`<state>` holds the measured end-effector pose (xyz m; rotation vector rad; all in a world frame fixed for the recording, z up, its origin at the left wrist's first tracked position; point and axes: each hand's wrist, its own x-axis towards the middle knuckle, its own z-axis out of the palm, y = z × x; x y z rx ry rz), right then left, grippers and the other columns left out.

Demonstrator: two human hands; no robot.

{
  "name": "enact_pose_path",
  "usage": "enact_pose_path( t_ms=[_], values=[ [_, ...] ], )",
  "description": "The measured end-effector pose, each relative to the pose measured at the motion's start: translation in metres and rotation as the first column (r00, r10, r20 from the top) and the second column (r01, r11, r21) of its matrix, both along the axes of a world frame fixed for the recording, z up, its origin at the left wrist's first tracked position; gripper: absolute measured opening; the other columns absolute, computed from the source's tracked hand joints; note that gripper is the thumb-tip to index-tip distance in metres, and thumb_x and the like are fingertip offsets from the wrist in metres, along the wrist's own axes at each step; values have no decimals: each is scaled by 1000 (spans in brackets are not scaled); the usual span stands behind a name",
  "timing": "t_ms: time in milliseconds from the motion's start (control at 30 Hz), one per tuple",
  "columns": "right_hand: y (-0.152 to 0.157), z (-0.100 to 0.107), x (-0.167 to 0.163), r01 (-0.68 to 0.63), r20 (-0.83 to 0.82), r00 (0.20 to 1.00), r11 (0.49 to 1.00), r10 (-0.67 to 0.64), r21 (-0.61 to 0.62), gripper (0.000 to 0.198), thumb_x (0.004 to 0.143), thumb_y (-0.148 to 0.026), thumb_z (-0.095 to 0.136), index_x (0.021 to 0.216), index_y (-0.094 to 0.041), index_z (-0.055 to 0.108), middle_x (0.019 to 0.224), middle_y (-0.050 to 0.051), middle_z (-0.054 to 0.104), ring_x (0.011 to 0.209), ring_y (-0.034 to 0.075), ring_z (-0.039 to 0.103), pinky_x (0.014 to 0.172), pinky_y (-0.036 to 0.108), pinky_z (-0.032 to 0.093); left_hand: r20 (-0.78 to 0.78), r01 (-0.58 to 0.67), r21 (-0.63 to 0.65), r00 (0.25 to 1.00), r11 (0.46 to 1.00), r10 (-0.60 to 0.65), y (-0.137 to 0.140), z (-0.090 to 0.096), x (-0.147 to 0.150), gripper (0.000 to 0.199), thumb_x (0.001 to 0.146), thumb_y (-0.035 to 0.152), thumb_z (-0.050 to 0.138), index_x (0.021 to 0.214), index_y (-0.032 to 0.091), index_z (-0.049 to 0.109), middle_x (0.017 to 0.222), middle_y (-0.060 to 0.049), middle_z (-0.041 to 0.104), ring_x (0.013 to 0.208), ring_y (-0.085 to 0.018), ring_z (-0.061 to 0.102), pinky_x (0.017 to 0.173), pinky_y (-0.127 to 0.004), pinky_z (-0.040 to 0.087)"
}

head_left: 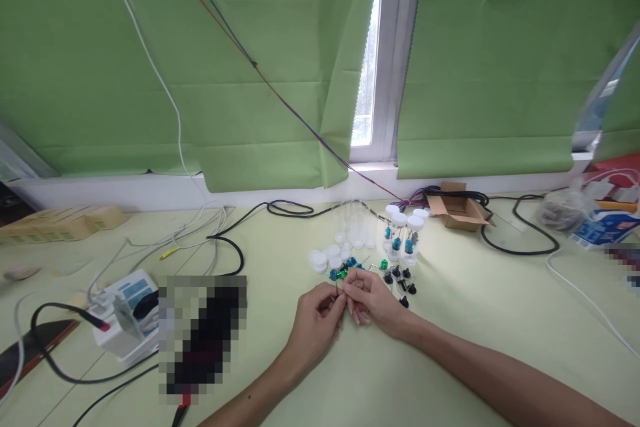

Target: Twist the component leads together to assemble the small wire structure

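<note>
My left hand (316, 317) and my right hand (374, 300) meet low over the table, fingertips pinched together. A thin dark piece shows at the left fingertips, but the fingers cover most of what lies between the hands. Just beyond them are small blue and green parts (384, 265), some with thin metal wires. Several black round-based parts (389, 277) are scattered beside my right hand. White caps (320, 264) lie behind my left hand. Farther back stand clear empty tubes (358, 230), and to their right capped tubes (410, 243) hold blue parts.
An open cardboard box (459, 212) sits at the back right. Black cable (537, 252) curls across the table there. On the left are a white power strip (125, 333), tangled cords and yellow blocks (65, 223). A blue-and-white package (605, 228) lies far right. Green blinds (275, 80) hang behind.
</note>
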<state>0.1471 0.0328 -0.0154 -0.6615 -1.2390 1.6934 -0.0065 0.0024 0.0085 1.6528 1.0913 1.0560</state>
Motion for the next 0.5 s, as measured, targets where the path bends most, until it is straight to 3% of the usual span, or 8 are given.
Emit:
enact_pose_path(
  t_ms=[500],
  values=[
    [-1,5,-2,10,-5,1000,1000,-10,-27,37,83,-48,66,72,-16,51,49,-3,61,33,7,48,30,15,29,-69,-40,68,997,997,44,2,-3,-1,28,90,37,53,72,18,65,67,-2,63,52,-12,54,48,-21,42]
  ],
)
